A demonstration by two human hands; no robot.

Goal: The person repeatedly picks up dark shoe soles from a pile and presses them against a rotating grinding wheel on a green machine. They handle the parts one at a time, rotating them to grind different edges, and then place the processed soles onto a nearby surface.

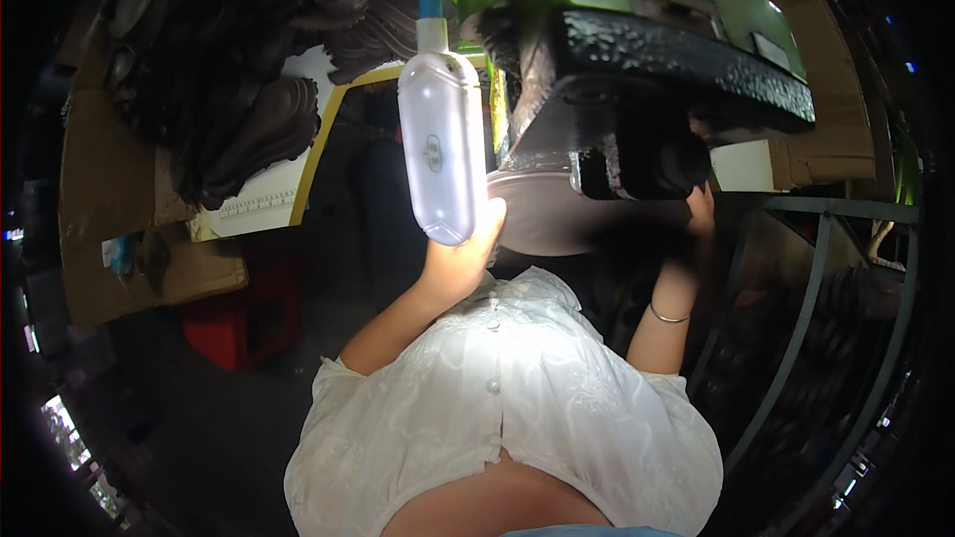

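A smooth, brownish-grey curved piece [542, 217], which looks like a shoe sole, lies below the head of a green and black machine [686, 50]. At its left end is my left hand [468, 257], closed on the rim with the thumb showing; a lit lamp covers most of the other fingers. My right hand [700, 211] is at the right, beside a black rounded machine part [671, 161]. Its fingers look bent, but shadow and that part hide most of them, and what they hold does not show.
The white lamp [438, 139] hangs on a blue stem before the machine. Dark soles [249, 129] are heaped at the left by cardboard [129, 189] and a yellow-edged board [316, 154]. A red stool [244, 328] stands low left; a metal rack [811, 308] stands right.
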